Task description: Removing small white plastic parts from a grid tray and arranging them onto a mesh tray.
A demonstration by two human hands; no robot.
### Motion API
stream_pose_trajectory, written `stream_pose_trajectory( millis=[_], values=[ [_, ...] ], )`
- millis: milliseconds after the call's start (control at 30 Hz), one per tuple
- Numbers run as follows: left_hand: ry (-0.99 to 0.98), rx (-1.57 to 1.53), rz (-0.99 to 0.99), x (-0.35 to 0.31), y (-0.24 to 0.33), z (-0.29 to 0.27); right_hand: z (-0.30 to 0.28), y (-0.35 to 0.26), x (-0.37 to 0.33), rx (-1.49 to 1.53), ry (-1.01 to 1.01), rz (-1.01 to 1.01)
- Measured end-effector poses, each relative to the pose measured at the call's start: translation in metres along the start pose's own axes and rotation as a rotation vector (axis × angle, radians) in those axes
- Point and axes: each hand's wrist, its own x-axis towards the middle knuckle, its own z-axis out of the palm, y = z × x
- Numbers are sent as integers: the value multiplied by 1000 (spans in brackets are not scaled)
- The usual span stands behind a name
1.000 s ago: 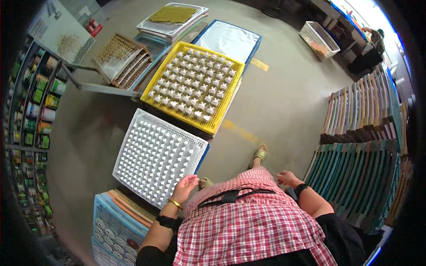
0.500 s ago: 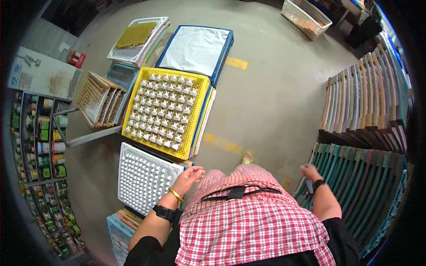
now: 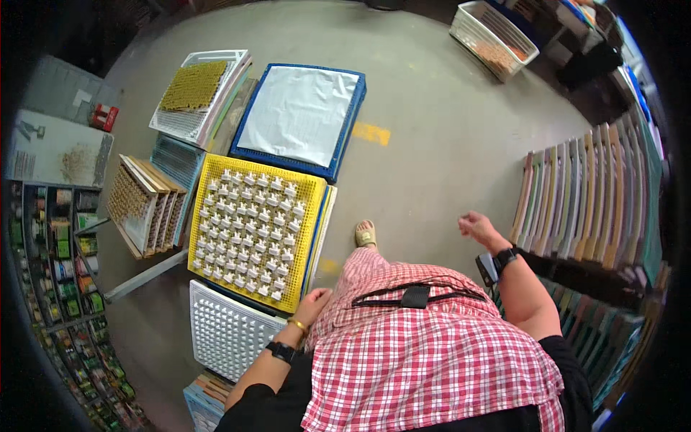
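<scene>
My left hand hangs low beside the red-and-white checked apron, its fingers loosely curled with nothing seen in them. It is nearest the front corner of a yellow mesh tray, on which rows of small white figure-like pieces stand. Further right, my right hand is held out over the floor, fingers curled in and holding nothing that I can see. Black straps circle both wrists; a small flat device sits at the right one. Below the yellow tray lies a white tray of smaller white pieces.
Beyond the yellow tray is a blue tray under a white sheet. Leaning boards and a metal bar stand left, near a shelf of spools. Upright panels fill racks at right; a white basket stands far right.
The trays and racks have shifted lower in view, and a sandalled foot now shows ahead. My right hand has swung forward; my left hand has dropped lower, its fingers more curled.
</scene>
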Motion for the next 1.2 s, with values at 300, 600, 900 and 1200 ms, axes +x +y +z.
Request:
stream_pose_trajectory(
  millis=[300,600,900,1200],
  values=[
    [77,-197,-53,34,14,-41,13,149,-94,21,24,424],
    [38,-251,-125,21,-43,-44,23,167,-104,-140,-97,544],
    [107,-192,-140,-5,17,-27,-164,-38,37,55,241,75],
    [77,-174,-60,-23,-15,-82,23,-71,21,-100,-62,-257]
  ],
)
